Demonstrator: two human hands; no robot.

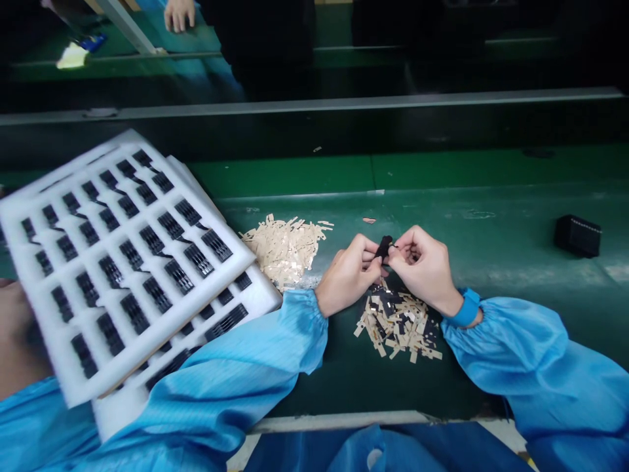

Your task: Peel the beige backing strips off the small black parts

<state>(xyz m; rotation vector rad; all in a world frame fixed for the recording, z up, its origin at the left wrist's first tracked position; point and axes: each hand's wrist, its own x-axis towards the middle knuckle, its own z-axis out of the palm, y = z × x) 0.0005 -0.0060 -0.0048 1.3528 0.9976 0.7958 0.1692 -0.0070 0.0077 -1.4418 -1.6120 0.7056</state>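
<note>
My left hand point(350, 274) is closed, its thumb and fingers pinching a small black part point(383, 248). My right hand point(426, 267), with a blue band at the wrist, meets it from the other side; its thumb and forefinger pinch the same black part. The part's exact kind is too small to make out. Just below both hands lies a loose pile of cream and black flat strips point(400, 321). A larger heap of cream strips point(287, 249) spreads to the left of my left hand.
On the left, a white foam tray point(93, 259) with rows of black parts overlaps another foam tray point(265, 288). Another person's blurred hand point(17, 334) is beside it. A black block point(578, 236) sits at right. A co-worker's hand point(179, 14) rests across the dark divider point(295, 128).
</note>
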